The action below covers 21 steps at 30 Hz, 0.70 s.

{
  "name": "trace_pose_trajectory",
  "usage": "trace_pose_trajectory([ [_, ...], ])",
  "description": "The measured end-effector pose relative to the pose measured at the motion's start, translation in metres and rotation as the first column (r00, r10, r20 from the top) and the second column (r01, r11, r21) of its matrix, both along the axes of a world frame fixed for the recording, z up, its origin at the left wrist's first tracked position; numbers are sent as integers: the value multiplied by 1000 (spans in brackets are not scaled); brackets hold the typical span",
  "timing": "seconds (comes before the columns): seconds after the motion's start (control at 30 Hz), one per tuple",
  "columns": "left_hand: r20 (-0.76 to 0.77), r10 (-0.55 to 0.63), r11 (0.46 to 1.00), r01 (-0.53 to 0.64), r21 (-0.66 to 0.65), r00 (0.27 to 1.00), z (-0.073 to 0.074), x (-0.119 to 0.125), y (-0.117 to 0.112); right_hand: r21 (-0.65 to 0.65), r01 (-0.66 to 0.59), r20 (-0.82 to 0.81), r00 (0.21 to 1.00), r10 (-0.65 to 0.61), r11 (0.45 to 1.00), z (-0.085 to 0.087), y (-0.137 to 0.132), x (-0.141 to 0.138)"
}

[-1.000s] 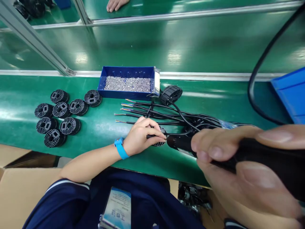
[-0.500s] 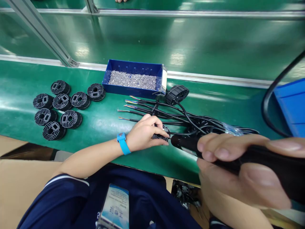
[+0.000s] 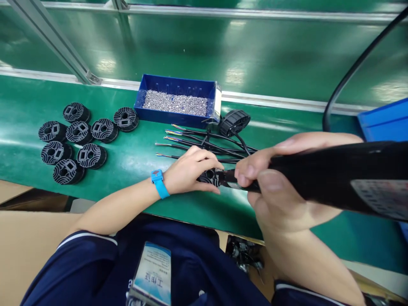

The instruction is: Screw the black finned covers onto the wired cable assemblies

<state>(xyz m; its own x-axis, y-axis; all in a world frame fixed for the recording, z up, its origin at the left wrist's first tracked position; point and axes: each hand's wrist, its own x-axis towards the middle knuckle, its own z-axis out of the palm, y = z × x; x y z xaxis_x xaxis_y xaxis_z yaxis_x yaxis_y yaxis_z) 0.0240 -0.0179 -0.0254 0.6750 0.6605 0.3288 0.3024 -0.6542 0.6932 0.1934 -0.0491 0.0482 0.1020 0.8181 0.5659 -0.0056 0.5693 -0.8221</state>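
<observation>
My left hand (image 3: 194, 172), with a blue strap on its wrist, is closed around a round black ridged part (image 3: 209, 175) on the bench; fingers cover much of the part. In my right hand (image 3: 280, 191) is a black electric screwdriver (image 3: 331, 172), wrapped by the fingers and tilted, its tip at the part's right side. The exact contact of the tip cannot be made out. Just behind my left hand lie black cables (image 3: 191, 142) with bare coloured wire ends. A similar round black part (image 3: 235, 122) with a cable stands beyond them.
At the back, a blue bin (image 3: 177, 111) holds many small metal screws (image 3: 178, 103). Several round black patterned parts (image 3: 79, 132) sit on the green bench (image 3: 134, 170) at left. A blue container (image 3: 387, 121) stands at right, near the screwdriver's black cord (image 3: 353, 59).
My right hand and the screwdriver have moved left and up, the tool's body now lying more level. My left hand stays around the black part. The cord has swung left.
</observation>
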Motion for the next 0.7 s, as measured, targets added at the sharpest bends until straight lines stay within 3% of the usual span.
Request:
trace_pose_trajectory([
  [0.1, -64, -37, 999, 39, 38, 997, -1, 0, 6, 49, -56, 61, 997, 53, 997, 1, 0, 0],
  [0.27, -125, -44, 999, 46, 18, 991, -2, 2, 8, -26, -107, -15, 994, 107, 994, 6, 2, -1],
  [0.7, -144, -17, 1000, 15, -12, 989, -2, 3, 6, 5, -86, -155, 984, 86, 996, 7, 11, -7],
])
